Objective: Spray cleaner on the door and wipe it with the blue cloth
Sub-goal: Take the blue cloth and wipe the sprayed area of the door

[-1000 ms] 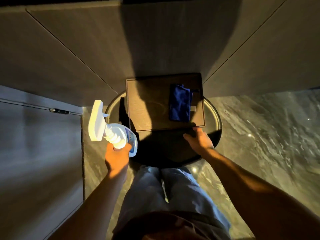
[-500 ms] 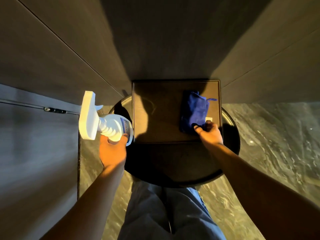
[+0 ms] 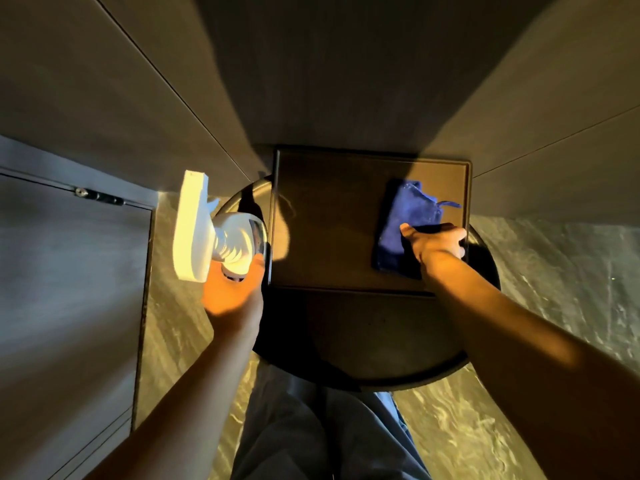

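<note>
My left hand [image 3: 235,296] grips a white spray bottle [image 3: 221,233], its nozzle head pointing left toward the grey door [image 3: 69,289] with a hinge near its top. A folded blue cloth [image 3: 398,220] lies on a brown square tray [image 3: 329,220]. My right hand [image 3: 436,242] rests on the cloth's right side, thumb and fingers pressing on it; whether it has lifted the cloth I cannot tell.
The tray sits on a round dark table [image 3: 363,341] against a grey panelled wall [image 3: 311,81]. Marbled stone floor [image 3: 554,306] lies to both sides. My legs in blue trousers [image 3: 318,434] stand just below the table.
My right hand moved from the tray's front edge up onto the blue cloth. The left hand raised the spray bottle slightly. The view came closer to the table.
</note>
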